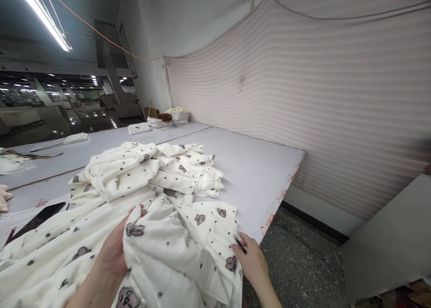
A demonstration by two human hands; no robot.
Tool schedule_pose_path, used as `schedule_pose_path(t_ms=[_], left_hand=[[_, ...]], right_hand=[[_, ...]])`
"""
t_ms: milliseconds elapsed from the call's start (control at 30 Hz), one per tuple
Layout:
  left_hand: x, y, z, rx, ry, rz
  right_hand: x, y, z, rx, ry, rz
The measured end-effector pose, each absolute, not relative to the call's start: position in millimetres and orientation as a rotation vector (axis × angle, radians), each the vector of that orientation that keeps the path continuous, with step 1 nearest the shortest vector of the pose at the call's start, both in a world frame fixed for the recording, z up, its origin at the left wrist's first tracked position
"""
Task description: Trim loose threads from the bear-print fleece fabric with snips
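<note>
A heap of white fabric garments [151,173] printed with small pink animals and dark hearts lies on a pale table [256,164]. My left hand [114,249] grips a bunched fold of the nearest garment [175,254], fingers closed into the cloth. My right hand [252,261] rests at the garment's right edge near the table corner, pinching a small dark pair of snips [239,244] whose tips point at the cloth.
A dark phone [37,220] lies on paper at the left. Stacks of folded cloth [168,118] stand at the table's far end. A pink striped fabric curtain [319,97] hangs behind. A grey speckled floor [303,263] and a grey box [390,240] are to the right.
</note>
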State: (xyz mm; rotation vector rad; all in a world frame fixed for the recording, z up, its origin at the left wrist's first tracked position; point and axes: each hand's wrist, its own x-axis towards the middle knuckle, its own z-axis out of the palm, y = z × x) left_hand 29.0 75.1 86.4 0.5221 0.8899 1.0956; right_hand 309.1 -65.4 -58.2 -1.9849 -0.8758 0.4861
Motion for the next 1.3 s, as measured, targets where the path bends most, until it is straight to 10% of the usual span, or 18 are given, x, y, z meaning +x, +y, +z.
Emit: schedule_pose_path(t_ms=[633, 1033, 1300], left_hand=[[122, 54, 52, 1.836, 1.064, 0.286], [81, 39, 15, 2.875, 0.895, 1.036], [92, 31, 45, 2.074, 0.989, 0.644]], right_hand=[[251, -30, -61, -1.175, -0.96, 0.822], [272, -20, -29, -1.321, -1.065, 0.535], [272, -17, -11, -1.414, -0.963, 0.521]])
